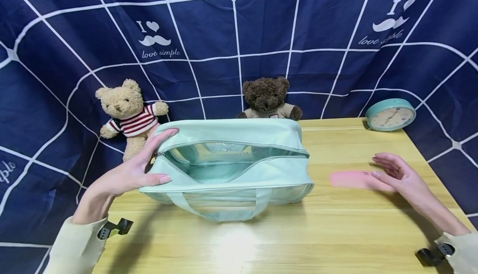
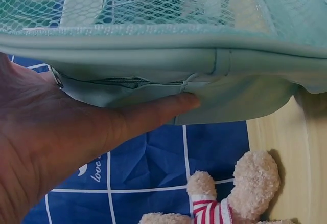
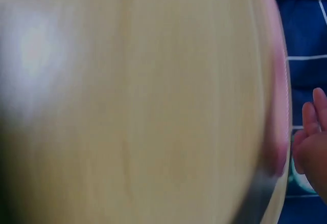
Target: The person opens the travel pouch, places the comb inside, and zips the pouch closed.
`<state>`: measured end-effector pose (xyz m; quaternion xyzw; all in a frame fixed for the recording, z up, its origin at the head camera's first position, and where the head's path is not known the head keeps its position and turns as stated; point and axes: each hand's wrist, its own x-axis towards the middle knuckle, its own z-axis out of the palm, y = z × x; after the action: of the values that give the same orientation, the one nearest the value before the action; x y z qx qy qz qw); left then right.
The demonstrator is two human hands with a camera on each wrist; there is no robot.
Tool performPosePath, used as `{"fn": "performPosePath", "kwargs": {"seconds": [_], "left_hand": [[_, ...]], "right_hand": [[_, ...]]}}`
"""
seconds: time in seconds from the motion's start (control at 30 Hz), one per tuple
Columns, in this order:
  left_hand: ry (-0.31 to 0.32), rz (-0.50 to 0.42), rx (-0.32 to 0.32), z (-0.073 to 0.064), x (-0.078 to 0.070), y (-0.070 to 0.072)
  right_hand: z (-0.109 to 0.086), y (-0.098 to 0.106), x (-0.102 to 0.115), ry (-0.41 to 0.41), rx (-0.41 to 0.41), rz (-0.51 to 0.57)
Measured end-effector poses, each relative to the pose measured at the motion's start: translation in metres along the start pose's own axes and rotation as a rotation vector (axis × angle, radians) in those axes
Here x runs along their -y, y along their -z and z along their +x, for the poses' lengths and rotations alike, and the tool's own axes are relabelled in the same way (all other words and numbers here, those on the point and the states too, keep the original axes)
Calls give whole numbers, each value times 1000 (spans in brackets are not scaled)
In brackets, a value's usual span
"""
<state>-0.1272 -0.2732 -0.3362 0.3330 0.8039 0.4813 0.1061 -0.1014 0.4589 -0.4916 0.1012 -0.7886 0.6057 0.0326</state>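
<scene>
A mint-green toiletry bag [image 1: 231, 170] with clear panels stands on the table, its top zipper undone and its mouth spread. My left hand [image 1: 130, 168] grips the bag's left end, thumb on the near side and fingers on the far side. In the left wrist view, a digit of the left hand [image 2: 76, 127] lies along the bag's end [image 2: 230, 98]. A pink comb [image 1: 347, 179] lies at the bag's right. Over the comb's right end hovers my right hand [image 1: 405, 180], fingers loosely bent. The right wrist view shows the comb [image 3: 280, 91] apart from the right hand [image 3: 312, 142].
A beige teddy bear [image 1: 128, 108] in a striped shirt sits behind the bag's left end, a dark brown bear [image 1: 267, 95] behind its middle. A round green clock [image 1: 390, 115] stands at the table's [image 1: 298, 241] far right corner. Blue grid cloth [image 1: 209, 25] hangs behind.
</scene>
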Motion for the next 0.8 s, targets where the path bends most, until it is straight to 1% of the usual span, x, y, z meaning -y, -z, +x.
{"fn": "performPosePath", "kwargs": {"seconds": [0.13,0.2,0.27,0.37,0.43,0.63,0.73,0.8], "left_hand": [[-21,20,7,1,2,0],[-11,20,13,0,3,1],[-1,22,17,0,3,2],[6,22,18,-1,2,2],[-3,30,14,-1,2,2],[-27,55,16,-3,3,0],[-25,55,18,-4,3,0],[-28,53,18,-3,3,0]], "right_hand": [[-3,10,-7,-44,22,-215],[-4,13,-9,-55,44,-294],[-5,16,-11,-60,57,-337],[-5,19,-13,-47,80,-405],[-4,21,-14,-26,90,-439],[-5,24,-23,72,98,-529],[-4,26,-25,100,100,-566],[-3,26,-26,105,100,-576]]}}
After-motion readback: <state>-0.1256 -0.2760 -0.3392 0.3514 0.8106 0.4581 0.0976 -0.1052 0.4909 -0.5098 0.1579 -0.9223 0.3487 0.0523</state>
